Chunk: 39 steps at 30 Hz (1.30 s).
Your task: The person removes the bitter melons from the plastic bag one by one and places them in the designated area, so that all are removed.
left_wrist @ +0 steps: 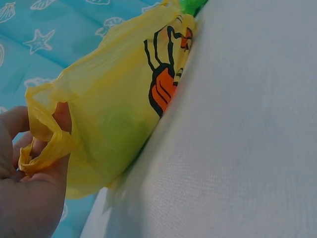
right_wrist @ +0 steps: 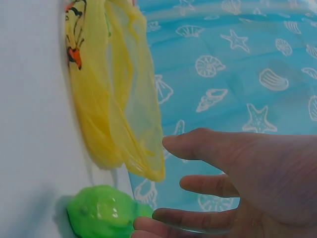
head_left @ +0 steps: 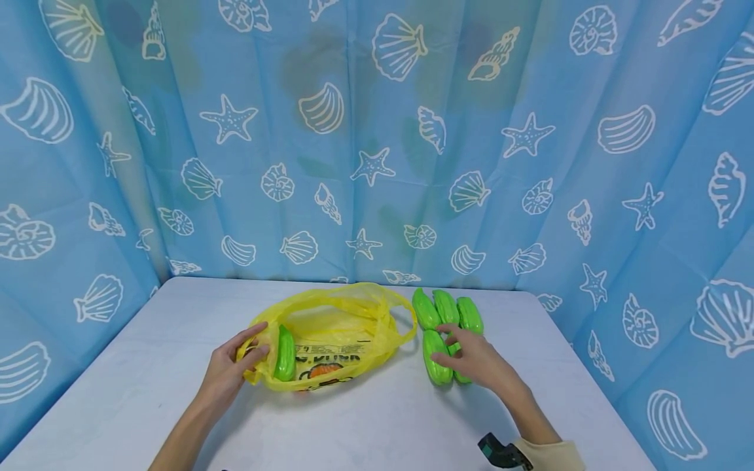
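A yellow plastic bag with dark print lies with its mouth spread on the table. My left hand pinches the left side of its rim, and the left wrist view shows the bag's plastic bunched between fingers and thumb. Inside the bag, close to that hand, is one shiny green gourd-like vegetable. Several more lie in two rows to the right of the bag, among them a near gourd. Over these my right hand reaches with fingers spread, holding nothing. In the right wrist view its fingertips overlap a bumpy green gourd.
The white-covered table ends at a blue curtain with white shell patterns, which stands behind and along both sides. A loop handle of the bag sticks out toward the gourds. A dark strap device sits at my right wrist.
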### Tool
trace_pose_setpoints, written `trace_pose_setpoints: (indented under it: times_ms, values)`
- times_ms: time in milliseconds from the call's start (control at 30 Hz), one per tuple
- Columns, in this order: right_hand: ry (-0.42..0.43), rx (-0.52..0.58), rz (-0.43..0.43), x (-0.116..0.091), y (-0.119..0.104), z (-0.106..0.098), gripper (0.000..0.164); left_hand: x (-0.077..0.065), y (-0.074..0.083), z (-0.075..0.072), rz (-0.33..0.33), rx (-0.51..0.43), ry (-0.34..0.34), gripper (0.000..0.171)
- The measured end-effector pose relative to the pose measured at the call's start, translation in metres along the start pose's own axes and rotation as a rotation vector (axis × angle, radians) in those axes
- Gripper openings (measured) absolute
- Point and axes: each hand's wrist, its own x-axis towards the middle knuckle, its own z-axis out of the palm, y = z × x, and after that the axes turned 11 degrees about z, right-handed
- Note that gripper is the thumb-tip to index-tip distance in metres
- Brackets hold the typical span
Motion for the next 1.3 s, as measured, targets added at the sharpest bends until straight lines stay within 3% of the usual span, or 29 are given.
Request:
trace_pose_setpoints:
  times_ms: [500, 900, 1300]
  values:
    - [-0.033, -0.004, -0.009, -0.002, -0.02, 0.017, 0.053, 0.0, 0.001, 0.0, -0.004, -0.013, 0.01, 0.063]
    - [-0.011, -0.065, -0.175, -0.001, -0.035, 0.021, 0.053, 0.0, 0.0, 0.0, 0.01, -0.016, 0.01, 0.059]
    - [-0.103, -0.026, -0.247, 0.002, -0.079, 0.028, 0.056, -0.001, 0.001, 0.0, 0.012, -0.02, 0.009, 0.059]
